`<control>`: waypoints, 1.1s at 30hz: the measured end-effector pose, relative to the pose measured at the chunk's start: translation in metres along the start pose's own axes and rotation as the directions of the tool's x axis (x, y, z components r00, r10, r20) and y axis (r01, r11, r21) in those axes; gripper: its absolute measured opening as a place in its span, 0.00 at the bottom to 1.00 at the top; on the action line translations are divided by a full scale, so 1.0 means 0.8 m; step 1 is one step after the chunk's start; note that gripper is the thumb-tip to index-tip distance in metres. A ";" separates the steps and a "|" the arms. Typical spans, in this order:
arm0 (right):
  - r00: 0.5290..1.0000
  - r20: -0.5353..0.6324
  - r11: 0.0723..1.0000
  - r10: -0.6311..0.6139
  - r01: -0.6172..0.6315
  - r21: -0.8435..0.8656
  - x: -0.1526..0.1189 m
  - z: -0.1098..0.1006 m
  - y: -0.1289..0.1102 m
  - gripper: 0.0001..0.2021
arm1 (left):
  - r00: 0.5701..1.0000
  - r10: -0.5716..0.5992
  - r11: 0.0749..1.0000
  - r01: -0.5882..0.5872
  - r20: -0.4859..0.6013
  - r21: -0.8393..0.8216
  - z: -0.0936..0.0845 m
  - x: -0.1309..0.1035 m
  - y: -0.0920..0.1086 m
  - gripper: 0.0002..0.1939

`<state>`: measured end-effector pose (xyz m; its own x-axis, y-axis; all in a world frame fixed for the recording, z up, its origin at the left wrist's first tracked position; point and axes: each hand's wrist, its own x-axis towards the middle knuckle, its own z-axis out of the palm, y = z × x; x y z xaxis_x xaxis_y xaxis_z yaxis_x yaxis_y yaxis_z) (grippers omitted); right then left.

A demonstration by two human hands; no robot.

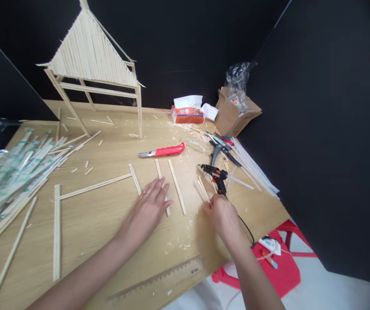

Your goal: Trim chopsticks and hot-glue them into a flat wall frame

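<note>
Head view is showing me my right hand (221, 212) pinching a thin stick (203, 188) — it's running toward 11 o'clock from the fingers. My left hand (149, 207) is lying flat, fingers spread, on another stick (162, 186) at 9 o'clock.

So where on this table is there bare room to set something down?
Bare wood lies between the long flat stick and the left hand, and between the stick-frame house and the red cutter. Crowded: the wrapped chopstick pile at left, and tools around the glue gun beside the right hand.
</note>
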<state>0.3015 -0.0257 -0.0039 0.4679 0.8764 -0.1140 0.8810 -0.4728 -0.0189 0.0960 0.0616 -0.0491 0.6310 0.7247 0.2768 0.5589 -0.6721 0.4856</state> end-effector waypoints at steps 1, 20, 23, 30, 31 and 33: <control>1.000 0.002 0.998 -0.030 0.030 0.049 -0.005 -0.008 -0.001 0.05 | 0.999 -0.048 0.991 0.051 0.023 -0.127 -0.008 -0.004 0.008 0.21; 0.665 0.059 0.603 -0.744 0.632 0.487 -0.114 0.029 -0.040 0.15 | 0.514 -0.828 0.174 0.613 0.222 -0.771 -0.106 -0.106 -0.017 0.13; 0.645 0.009 0.600 -0.765 0.706 0.378 -0.124 0.048 -0.033 0.14 | 0.434 -0.889 0.142 0.569 0.149 -0.810 -0.118 -0.121 -0.034 0.15; 0.669 0.052 0.652 -0.742 0.701 0.289 -0.110 0.035 -0.009 0.16 | 0.508 -0.840 0.193 0.610 0.192 -0.769 -0.116 -0.132 -0.035 0.16; 0.682 0.080 0.671 -0.727 0.681 0.292 -0.108 0.033 -0.002 0.15 | 0.498 -0.849 0.198 0.610 0.178 -0.767 -0.116 -0.135 -0.035 0.15; 0.706 0.144 0.712 -0.693 0.639 0.293 -0.101 0.030 0.015 0.12 | 0.468 -0.873 0.206 0.609 0.137 -0.766 -0.117 -0.143 -0.036 0.15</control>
<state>0.2725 -0.1044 -0.0186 -0.2902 0.9335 -0.2107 0.9052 0.1964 -0.3769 -0.0429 0.0124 -0.0171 -0.1191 0.9052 -0.4081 0.0868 0.4189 0.9039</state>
